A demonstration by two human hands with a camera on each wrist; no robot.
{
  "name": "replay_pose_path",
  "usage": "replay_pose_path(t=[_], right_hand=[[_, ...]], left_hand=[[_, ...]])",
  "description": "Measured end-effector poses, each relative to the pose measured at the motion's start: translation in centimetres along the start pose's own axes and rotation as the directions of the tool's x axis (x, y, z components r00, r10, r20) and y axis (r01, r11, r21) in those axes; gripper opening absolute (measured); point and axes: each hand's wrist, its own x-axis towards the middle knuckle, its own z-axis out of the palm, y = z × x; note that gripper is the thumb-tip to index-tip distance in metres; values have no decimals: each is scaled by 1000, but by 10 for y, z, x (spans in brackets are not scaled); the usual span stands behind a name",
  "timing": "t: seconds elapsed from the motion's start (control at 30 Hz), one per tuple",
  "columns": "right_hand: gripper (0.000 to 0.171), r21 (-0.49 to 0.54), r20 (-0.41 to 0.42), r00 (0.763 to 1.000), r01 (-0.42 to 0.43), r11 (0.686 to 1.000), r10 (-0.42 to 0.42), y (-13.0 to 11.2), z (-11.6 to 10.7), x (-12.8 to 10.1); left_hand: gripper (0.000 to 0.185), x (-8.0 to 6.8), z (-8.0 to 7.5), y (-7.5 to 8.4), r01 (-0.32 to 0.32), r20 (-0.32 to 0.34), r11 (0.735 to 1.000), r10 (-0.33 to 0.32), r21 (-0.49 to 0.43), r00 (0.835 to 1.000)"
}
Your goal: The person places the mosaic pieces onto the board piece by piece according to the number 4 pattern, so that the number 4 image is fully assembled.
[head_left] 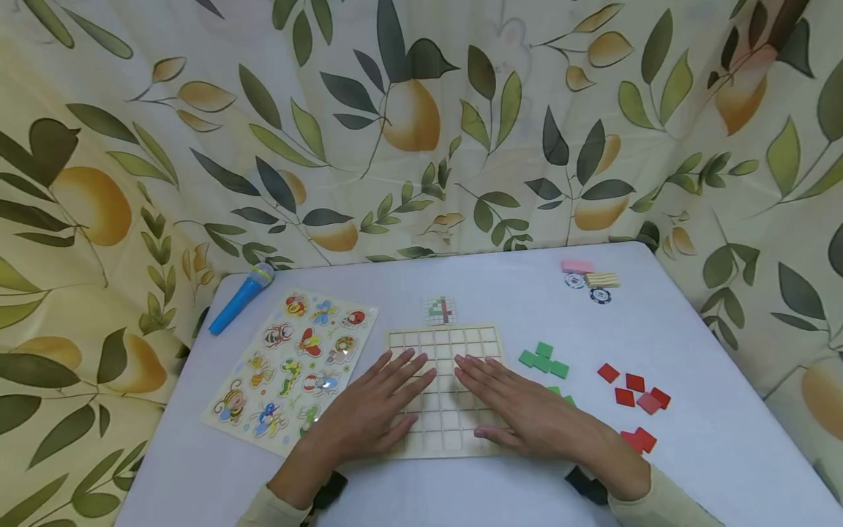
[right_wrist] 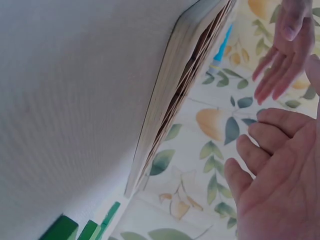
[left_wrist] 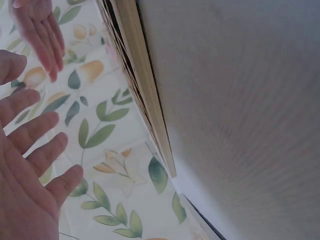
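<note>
The table (head_left: 691, 380) carries everything, and near the middle of its front edge lies a pale wooden grid board (head_left: 443, 344), flat, with both hands spread over its lower half. The left hand (head_left: 378, 410) and right hand (head_left: 527, 413) rest palm-down with fingers straight and holding nothing. The wrist views show the board's edge as thin, layered wood, so it likely handles as light and stiff, best lifted by its two side edges. Toward the left edge lies a cartoon insect puzzle sheet (head_left: 290, 362), with a blue toy microphone (head_left: 240, 298) at the far left corner. Right of the board sit small green tiles (head_left: 543, 360) and red tiles (head_left: 634, 391); they look light, hard and easy to pinch by their edges.
</note>
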Motion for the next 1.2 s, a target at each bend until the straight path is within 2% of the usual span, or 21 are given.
replay_pose_path(t=[0.2, 0.33, 0.4, 0.43, 0.47, 0.5, 0.53, 0.57, 0.6, 0.63, 0.67, 0.7, 0.73, 0.8, 0.83, 0.87, 0.9, 0.97, 1.0, 1.13, 1.2], right_hand=[[90, -8, 31, 999, -11, 1000, 12, -2, 0, 0], [87, -50, 29, 1000, -11, 999, 12, -3, -5, -2], [82, -64, -9, 1000, -3, 998, 3, -3, -9, -3], [80, -71, -40, 999, 1, 997, -4, -4, -11, -4], [76, -75, -78, 997, -4, 997, -2, -3, -13, -6], [74, -69, -136, 991, -5, 998, -4, -2, -15, -8], [73, -53, -197, 980, -22, 998, 11, -1, -17, -12], [70, -27, -259, 965, -53, 998, 44, 2, -18, -16], [67, 13, -331, 938, -107, 994, 105, 6, -19, -21], [63, 78, -388, 901, -174, 982, 191, 10, -20, -26], [58, 162, -434, 853, -242, 957, 289, 15, -20, -32], [53, 254, -460, 797, -305, 918, 392, 21, -19, -39], [46, 346, -453, 736, -376, 860, 503, 28, -20, -44], [36, 514, -380, 618, -478, 712, 689, 42, -19, -53], [34, 569, -321, 580, -514, 642, 749, 49, -18, -57], [33, 601, -265, 556, -543, 586, 788, 56, -16, -60], [34, 618, -213, 542, -570, 542, 813, 62, -14, -62], [38, 625, -131, 543, -604, 494, 830, 71, -8, -65], [41, 618, -107, 554, -613, 492, 825, 75, -6, -66], [53, 567, -54, 600, -639, 519, 798, 82, 1, -66], [58, 546, -35, 613, -650, 529, 790, 83, 2, -66]], left_hand=[[73, -3, -4, 2, -26, 10, 1000, 26, 5, 1000], [69, -3, -5, 3, -46, -45, 999, 46, 5, 998], [68, -5, -8, 6, -10, -93, 998, 5, -59, 996], [67, -7, -10, 8, 21, -118, 991, -36, -130, 992], [66, -11, -13, 11, 69, -131, 970, -102, -233, 986], [64, -15, -15, 15, 119, -135, 922, -179, -368, 974], [62, -19, -17, 19, 167, -128, 849, -264, -500, 956], [60, -24, -18, 24, 211, -110, 756, -349, -619, 930], [59, -29, -18, 28, 251, -79, 647, -436, -720, 896], [56, -33, -17, 31, 288, -37, 538, -512, -792, 858], [55, -37, -14, 33, 322, 12, 441, -575, -838, 818], [54, -40, -10, 35, 352, 61, 365, -614, -862, 787], [54, -42, -5, 35, 386, 104, 318, -641, -866, 760], [58, -47, 6, 33, 445, 186, 243, -665, -862, 723], [61, -49, 10, 32, 462, 213, 224, -664, -858, 717], [64, -51, 15, 31, 478, 236, 211, -660, -853, 713], [67, -53, 19, 29, 497, 253, 214, -657, -841, 710], [73, -59, 25, 29, 534, 270, 245, -652, -809, 709], [76, -61, 28, 28, 549, 274, 268, -647, -792, 711], [93, -65, 35, 27, 583, 273, 400, -605, -707, 747], [103, -66, 37, 27, 592, 282, 442, -588, -674, 759]])
